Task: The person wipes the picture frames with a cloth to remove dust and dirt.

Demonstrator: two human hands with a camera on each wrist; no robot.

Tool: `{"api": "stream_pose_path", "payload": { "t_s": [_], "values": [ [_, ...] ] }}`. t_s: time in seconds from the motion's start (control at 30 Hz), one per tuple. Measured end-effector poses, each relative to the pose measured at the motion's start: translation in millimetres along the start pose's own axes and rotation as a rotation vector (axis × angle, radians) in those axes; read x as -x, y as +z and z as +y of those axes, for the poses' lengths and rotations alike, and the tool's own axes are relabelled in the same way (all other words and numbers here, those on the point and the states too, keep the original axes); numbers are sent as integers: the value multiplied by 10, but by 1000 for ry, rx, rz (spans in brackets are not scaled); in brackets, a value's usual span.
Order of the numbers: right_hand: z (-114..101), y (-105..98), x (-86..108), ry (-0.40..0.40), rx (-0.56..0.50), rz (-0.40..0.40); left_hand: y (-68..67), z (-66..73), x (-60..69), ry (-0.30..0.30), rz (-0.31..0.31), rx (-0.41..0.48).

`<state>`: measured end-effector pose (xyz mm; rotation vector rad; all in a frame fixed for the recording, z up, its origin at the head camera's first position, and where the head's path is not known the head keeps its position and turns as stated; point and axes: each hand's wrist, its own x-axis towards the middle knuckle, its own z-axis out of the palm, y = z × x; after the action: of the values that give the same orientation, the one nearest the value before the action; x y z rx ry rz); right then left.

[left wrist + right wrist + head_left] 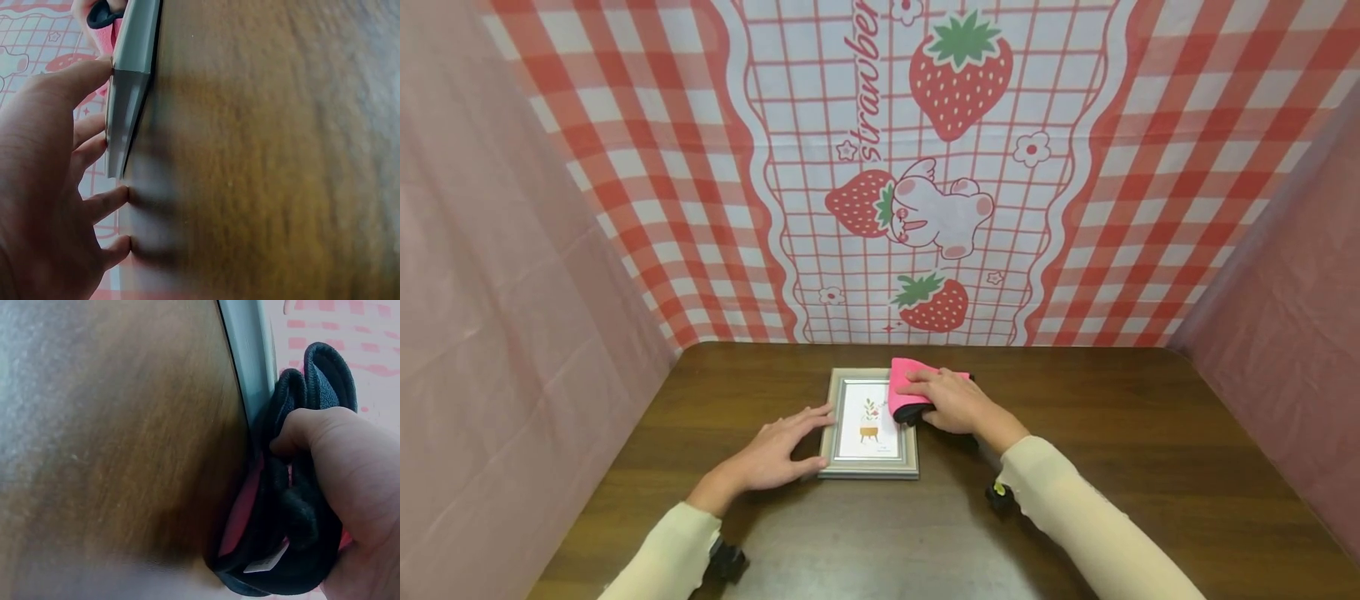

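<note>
One rectangular picture frame (868, 423), silvery ridged border, lay lower centre on wood-grained table (1112, 517). Right hand (955, 402) gripped one folded pink cloth (907, 375), black-edged, hiding frame's upper right corner. Left hand (775, 452), fingers outstretched, touched left edge. Two cream sleeves (1086, 517) cut off below. Print's small lettering illegible.

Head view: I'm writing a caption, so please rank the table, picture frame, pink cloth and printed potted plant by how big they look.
Largest to smallest:
1. Table
2. Picture frame
3. Pink cloth, folded and partly covered by the right hand
4. Printed potted plant, inside the frame
</note>
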<state>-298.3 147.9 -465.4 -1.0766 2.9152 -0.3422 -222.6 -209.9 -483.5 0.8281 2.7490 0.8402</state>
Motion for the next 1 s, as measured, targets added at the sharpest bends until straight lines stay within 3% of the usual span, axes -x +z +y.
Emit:
{"api": "stream_pose_path", "payload": {
  "t_s": [0.1,0.2,0.43,1.0],
  "values": [
    [0,4,24,-6,-25,-4,0,-1,-3,-13,-7,6],
    [113,142,16,-4,-38,1,-2,-1,-3,-15,-8,-5],
    [-155,-4,182,-1,11,-43,-11,8,12,-18,-10,-7],
    [-377,54,569,-87,87,-1,19,-12,-16,-22,-1,-34]
  ]
}}
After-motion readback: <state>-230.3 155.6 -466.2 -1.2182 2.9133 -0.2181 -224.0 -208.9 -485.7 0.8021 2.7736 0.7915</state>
